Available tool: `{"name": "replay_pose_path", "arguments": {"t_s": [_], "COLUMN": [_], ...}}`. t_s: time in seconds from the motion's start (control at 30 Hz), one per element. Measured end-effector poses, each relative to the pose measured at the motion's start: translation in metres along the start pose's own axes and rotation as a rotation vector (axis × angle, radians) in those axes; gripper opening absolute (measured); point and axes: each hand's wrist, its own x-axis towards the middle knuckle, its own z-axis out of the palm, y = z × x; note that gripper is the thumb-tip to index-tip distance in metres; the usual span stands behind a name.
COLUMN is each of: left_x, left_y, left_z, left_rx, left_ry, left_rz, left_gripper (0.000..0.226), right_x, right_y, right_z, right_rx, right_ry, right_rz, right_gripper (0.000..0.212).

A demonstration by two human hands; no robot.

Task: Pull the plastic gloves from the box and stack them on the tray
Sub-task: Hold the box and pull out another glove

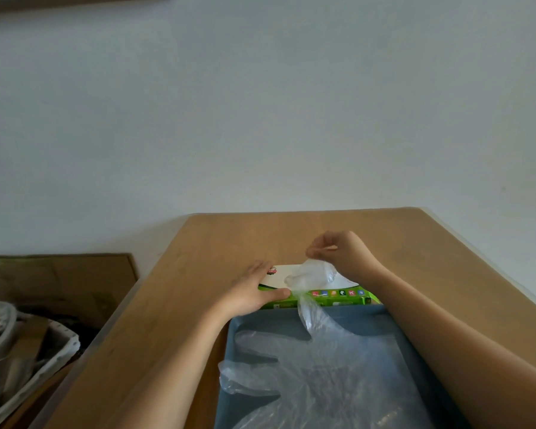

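A green and white glove box (338, 297) lies flat on the wooden table, just beyond a blue-grey tray (347, 317). My left hand (251, 292) lies flat on the box's left end, thumb along its front edge. My right hand (338, 252) hovers above the box and pinches the top of a clear plastic glove (310, 275) that sticks up out of the opening. Several clear gloves (307, 376) lie piled in the tray; one trails over the tray's far rim to the box.
The wooden table (180, 305) ends at a white wall behind the box. To the left, lower down, stand a cardboard sheet (59, 283) and a white basket (28, 351) full of odds and ends. My right forearm crosses the tray's right side.
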Motion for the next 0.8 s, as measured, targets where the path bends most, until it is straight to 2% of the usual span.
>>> {"name": "replay_pose_path", "arguments": {"t_s": [0.07, 0.13, 0.2, 0.27, 0.3, 0.33, 0.37, 0.43, 0.47, 0.5, 0.57, 0.67, 0.8], "left_x": [0.001, 0.002, 0.001, 0.0, 0.0, 0.0, -0.001, -0.001, 0.0, 0.0, 0.001, 0.0, -0.003], "left_y": [-0.001, -0.001, -0.001, 0.0, 0.0, 0.001, 0.001, 0.001, 0.001, 0.0, -0.001, -0.002, -0.002], "left_z": [0.0, 0.0, 0.0, 0.0, -0.001, -0.001, -0.001, -0.001, 0.0, 0.0, 0.001, -0.001, -0.002], "left_rx": [0.007, 0.009, 0.016, 0.027, 0.028, 0.028, 0.03, 0.035, 0.04, 0.047, 0.043, 0.045, 0.008], "left_ry": [0.0, -0.002, -0.017, -0.02, -0.016, -0.01, -0.008, -0.006, -0.006, -0.013, -0.02, -0.013, -0.018], "left_rz": [0.014, 0.024, 0.019, 0.009, 0.006, 0.007, 0.008, 0.009, 0.009, 0.008, 0.013, 0.012, -0.002], "left_gripper": [0.084, 0.084, 0.084, 0.085, 0.085, 0.085, 0.085, 0.085, 0.086, 0.086, 0.089, 0.086, 0.085], "right_x": [0.002, 0.003, 0.003, -0.003, -0.006, -0.009, -0.011, -0.014, -0.014, -0.013, -0.012, -0.011, -0.02], "right_y": [-0.012, -0.021, -0.023, -0.021, -0.02, -0.018, -0.015, -0.012, -0.013, -0.013, -0.018, -0.034, -0.063], "right_z": [-0.004, -0.013, -0.022, -0.025, -0.024, -0.021, -0.017, -0.009, -0.006, -0.003, -0.001, -0.008, -0.033], "right_rx": [0.126, 0.081, -0.192, -0.481, -0.566, -0.601, -0.583, -0.538, -0.546, -0.547, -0.443, -0.136, 0.584], "right_ry": [0.08, 0.061, -0.104, -0.367, -0.444, -0.453, -0.4, -0.246, -0.18, -0.123, -0.02, 0.158, 0.341], "right_rz": [-0.013, -0.036, -0.065, -0.047, -0.028, -0.036, -0.073, -0.181, -0.233, -0.26, -0.248, -0.134, -0.082], "right_gripper": [0.009, 0.007, 0.033, 0.068, 0.077, 0.075, 0.063, 0.026, 0.016, 0.015, 0.014, 0.018, 0.021]}}
